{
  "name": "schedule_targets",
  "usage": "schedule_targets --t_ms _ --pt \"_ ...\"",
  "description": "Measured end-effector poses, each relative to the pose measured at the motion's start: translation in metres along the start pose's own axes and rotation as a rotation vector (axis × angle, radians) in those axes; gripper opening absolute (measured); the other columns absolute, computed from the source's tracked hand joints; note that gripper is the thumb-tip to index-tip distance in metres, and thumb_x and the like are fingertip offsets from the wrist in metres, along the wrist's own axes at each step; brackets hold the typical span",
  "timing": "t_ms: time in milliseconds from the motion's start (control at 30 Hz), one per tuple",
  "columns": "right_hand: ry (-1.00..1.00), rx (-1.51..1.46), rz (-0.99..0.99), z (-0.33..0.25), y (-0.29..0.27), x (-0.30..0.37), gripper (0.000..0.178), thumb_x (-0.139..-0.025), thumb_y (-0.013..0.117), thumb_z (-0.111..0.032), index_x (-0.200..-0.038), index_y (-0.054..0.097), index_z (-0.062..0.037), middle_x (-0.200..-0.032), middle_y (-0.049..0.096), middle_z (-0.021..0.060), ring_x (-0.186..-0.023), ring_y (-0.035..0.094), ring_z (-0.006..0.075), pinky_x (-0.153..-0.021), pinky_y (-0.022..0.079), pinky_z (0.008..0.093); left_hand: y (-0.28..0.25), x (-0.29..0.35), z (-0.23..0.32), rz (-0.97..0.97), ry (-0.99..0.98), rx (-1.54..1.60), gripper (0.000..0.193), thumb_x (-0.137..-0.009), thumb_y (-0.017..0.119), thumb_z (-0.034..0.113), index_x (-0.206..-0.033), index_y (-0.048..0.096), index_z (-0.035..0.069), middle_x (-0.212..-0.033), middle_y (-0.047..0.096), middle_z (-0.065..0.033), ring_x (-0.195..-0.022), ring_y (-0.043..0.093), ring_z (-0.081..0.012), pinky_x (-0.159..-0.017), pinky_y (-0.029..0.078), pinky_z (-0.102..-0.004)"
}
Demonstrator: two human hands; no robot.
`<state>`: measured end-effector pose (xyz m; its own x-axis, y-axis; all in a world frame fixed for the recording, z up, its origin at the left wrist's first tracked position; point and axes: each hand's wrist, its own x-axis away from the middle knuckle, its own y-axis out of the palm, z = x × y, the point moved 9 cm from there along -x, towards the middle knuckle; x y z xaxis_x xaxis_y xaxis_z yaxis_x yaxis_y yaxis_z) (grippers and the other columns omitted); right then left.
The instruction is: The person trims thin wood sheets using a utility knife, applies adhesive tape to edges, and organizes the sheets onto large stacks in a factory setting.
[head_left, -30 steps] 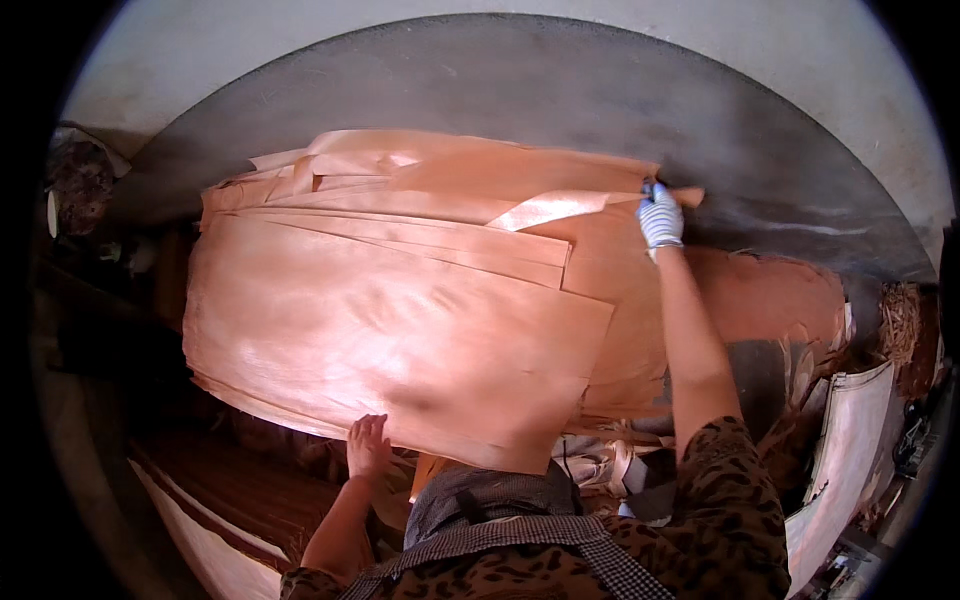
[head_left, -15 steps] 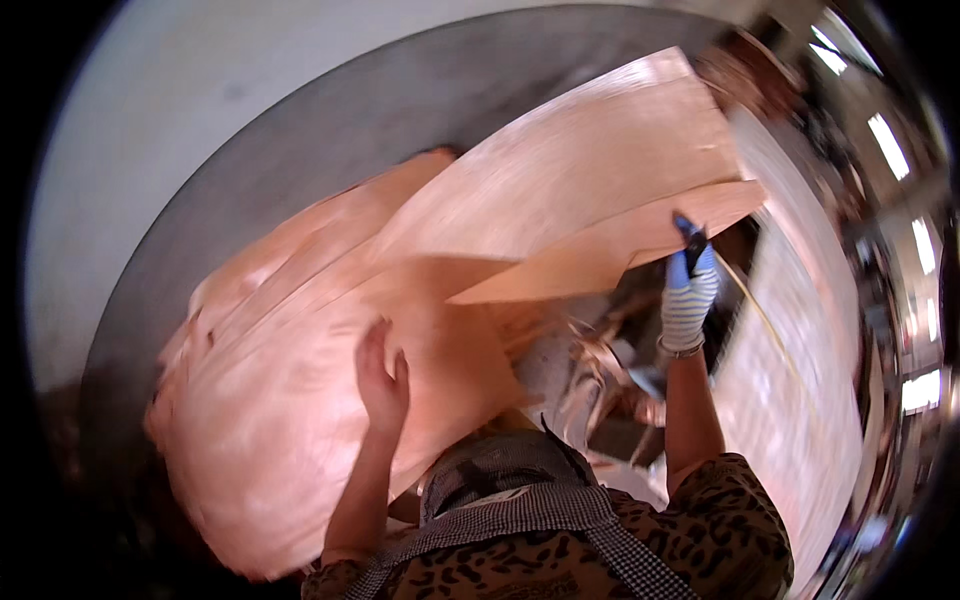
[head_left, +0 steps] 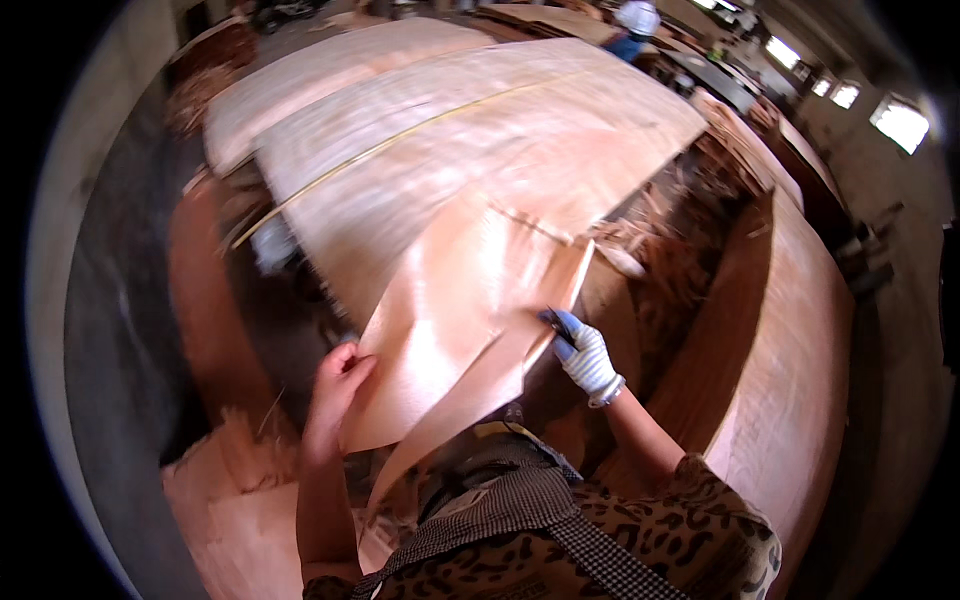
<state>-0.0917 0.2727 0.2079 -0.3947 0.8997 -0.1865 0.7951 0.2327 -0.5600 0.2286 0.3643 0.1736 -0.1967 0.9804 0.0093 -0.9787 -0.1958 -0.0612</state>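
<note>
A thin, pale pinkish wood veneer sheet (head_left: 440, 290) is held up in front of me, its far part over the near edge of a large veneer stack (head_left: 400, 200). My bare left hand (head_left: 335, 390) is closed on its left edge, thumb and fingers pinching it. My right hand (head_left: 590, 365), in a blue-and-white striped glove, closes at the right side of the veneer around a small black tool (head_left: 556, 328), whose kind I cannot make out. A narrower veneer piece (head_left: 450, 400) hangs along the sheet's near side, by the right fingers.
A long yellow stick (head_left: 400, 137) lies across the large stack. Torn veneer scraps (head_left: 665, 235) heap up on the right, beside another tall curved veneer stack (head_left: 785, 370). More loose veneer (head_left: 245, 530) lies at lower left. A person (head_left: 635, 25) is at the far end.
My view has swung right, from the veneer pile by the grey wall to the large stack. My left hand, open over the pile before, now grips the veneer. The right hand still holds the black tool.
</note>
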Motion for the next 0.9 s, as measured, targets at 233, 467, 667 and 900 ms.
schedule_targets --t_ms 233,467,667,900 --pt "0.556 0.489 0.335 0.197 -0.219 0.096 0.033 -0.079 0.053 -0.017 -0.111 0.052 -0.0118 -0.087 0.059 0.0193 -0.078 0.057 0.0352 -0.067 0.047 0.0363 0.263 -0.114 0.063 -0.345 0.371 -0.557 0.012 -0.075 0.06 0.012 -0.074 0.053 0.003 -0.062 0.055 -0.0119 -0.058 0.056 -0.0191 -0.055 0.044 -0.0312" --pt "0.32 -0.161 0.475 0.21 -0.304 0.017 0.037 -0.073 0.064 -0.002 -0.109 0.055 -0.0022 -0.096 0.06 0.0002 -0.072 0.049 0.0043 -0.063 0.042 0.0188 0.499 -0.164 0.088 -0.849 0.931 -0.893 0.01 -0.076 0.052 0.015 -0.082 0.058 0.009 -0.063 0.057 -0.0118 -0.061 0.058 -0.0286 -0.052 0.044 -0.0365" --pt "0.382 -0.289 0.074 0.264 -0.353 -0.056 0.054 -0.066 0.073 -0.022 -0.11 0.053 -0.0001 -0.099 0.06 0.0048 -0.082 0.052 0.0099 -0.072 0.043 0.0241 0.633 -0.211 0.11 -1.243 1.048 -0.784 0.012 -0.077 0.047 0.014 -0.084 0.056 0.01 -0.067 0.058 -0.0113 -0.064 0.058 -0.0289 -0.055 0.046 -0.0381" --pt "0.531 0.247 -0.04 0.371 -0.479 -0.089 0.021 -0.071 0.061 -0.002 -0.092 0.06 -0.0029 -0.073 0.061 0.0089 -0.064 0.055 0.0137 -0.061 0.046 0.0283 0.741 -0.361 0.108 -1.196 0.991 -0.654 0.009 -0.076 0.049 0.015 -0.078 0.057 0.01 -0.063 0.057 -0.0102 -0.061 0.058 -0.0286 -0.053 0.045 -0.038"
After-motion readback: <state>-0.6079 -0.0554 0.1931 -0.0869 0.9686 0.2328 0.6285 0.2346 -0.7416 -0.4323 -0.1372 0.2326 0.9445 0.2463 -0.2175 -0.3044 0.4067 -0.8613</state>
